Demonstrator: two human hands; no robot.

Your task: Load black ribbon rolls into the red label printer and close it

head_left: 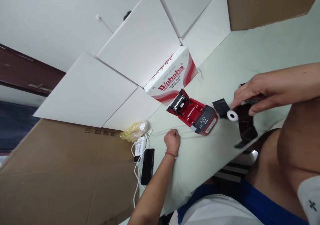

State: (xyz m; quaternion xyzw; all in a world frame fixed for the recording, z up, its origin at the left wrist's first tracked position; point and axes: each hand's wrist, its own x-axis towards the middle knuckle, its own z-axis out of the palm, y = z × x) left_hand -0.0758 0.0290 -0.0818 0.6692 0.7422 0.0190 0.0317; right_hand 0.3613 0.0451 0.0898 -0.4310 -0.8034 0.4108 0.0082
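Observation:
My left hand [172,141] rests as a closed fist on the pale green tabletop, with a red string round the wrist and nothing visible in it. My right hand [257,91] is over the table's right part, fingers curled round a dark glossy strip [246,123] that hangs in folds towards the table edge. A small white paper roll [232,115] lies just by its fingertips, beside a flat black piece [221,108]. Between the hands stands a red and black portable label printer [197,115], its lid raised and its red compartment showing no roll.
A white and red Wahaha water carton [172,76] stands behind the printer, against white panels [140,35]. Near my left arm lie a black phone [147,166], a white cable [136,171], a small white box [140,147] and a crumpled yellowish plastic bag [135,131]. Brown cardboard [70,171] borders that side.

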